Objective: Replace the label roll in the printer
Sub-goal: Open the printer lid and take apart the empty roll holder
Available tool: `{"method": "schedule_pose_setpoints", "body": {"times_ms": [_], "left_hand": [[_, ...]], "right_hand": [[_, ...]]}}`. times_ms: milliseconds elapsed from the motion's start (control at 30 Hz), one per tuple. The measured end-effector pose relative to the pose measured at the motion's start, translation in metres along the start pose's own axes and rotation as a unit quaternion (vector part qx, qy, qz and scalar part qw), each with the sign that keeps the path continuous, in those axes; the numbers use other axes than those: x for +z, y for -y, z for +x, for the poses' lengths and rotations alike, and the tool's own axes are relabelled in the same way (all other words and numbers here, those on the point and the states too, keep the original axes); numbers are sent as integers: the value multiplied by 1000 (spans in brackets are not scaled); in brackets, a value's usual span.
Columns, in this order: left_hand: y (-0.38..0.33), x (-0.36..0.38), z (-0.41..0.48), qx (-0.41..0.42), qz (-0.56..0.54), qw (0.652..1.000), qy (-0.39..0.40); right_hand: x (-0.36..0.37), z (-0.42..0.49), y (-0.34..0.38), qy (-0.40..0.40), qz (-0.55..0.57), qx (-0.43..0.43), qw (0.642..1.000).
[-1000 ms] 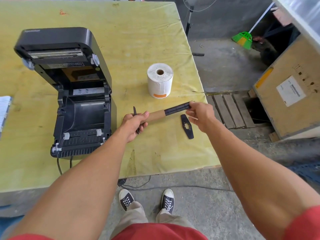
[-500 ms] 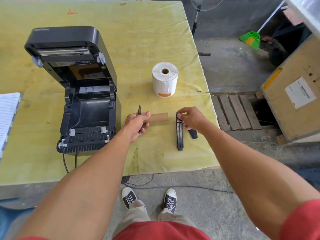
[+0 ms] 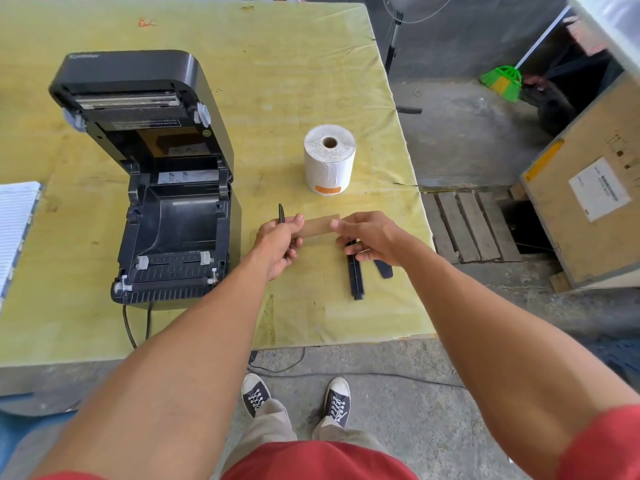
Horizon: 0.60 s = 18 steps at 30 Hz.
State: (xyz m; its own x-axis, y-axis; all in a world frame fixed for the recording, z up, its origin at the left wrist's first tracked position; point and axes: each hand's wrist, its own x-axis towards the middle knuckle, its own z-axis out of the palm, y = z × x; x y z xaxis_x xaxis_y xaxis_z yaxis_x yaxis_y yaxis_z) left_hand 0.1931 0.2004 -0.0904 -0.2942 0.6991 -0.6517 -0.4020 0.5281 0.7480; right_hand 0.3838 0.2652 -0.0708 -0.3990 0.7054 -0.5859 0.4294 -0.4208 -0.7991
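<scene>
The black label printer (image 3: 166, 209) stands on the yellow table (image 3: 294, 64) with its lid up and its roll bay bare. A full white label roll (image 3: 329, 159) stands upright to its right. An empty brown cardboard core (image 3: 320, 226) is held above the table by both hands. My left hand (image 3: 278, 242) grips its left end together with a black guide plate (image 3: 281, 213). My right hand (image 3: 372, 239) pinches its right end. The black spindle bar (image 3: 355, 277) lies on the table under my right hand, beside a second black guide plate (image 3: 384, 270).
A white lined sheet (image 3: 15, 230) lies at the table's left edge. The printer's cables (image 3: 130, 329) hang over the front edge. On the floor to the right are a wooden pallet (image 3: 467, 226), a plywood crate (image 3: 588, 188), a fan stand (image 3: 394, 57) and a green broom (image 3: 502, 79).
My right hand pulled the black spindle bar out of the cardboard core, laid it on the table, then came back and took the core's right end.
</scene>
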Motion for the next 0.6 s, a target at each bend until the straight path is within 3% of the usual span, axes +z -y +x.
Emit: {"method": "schedule_pose_setpoints", "body": {"times_ms": [400, 467, 600], "left_hand": [[-4, 14, -15, -15, 31, 996, 78], [-4, 13, -16, -16, 29, 997, 64], [-2, 4, -14, -6, 52, 998, -17]], "right_hand": [[18, 10, 12, -112, 214, -33, 970], [18, 9, 14, -141, 197, -31, 970], [16, 6, 10, -165, 54, -32, 984]]}}
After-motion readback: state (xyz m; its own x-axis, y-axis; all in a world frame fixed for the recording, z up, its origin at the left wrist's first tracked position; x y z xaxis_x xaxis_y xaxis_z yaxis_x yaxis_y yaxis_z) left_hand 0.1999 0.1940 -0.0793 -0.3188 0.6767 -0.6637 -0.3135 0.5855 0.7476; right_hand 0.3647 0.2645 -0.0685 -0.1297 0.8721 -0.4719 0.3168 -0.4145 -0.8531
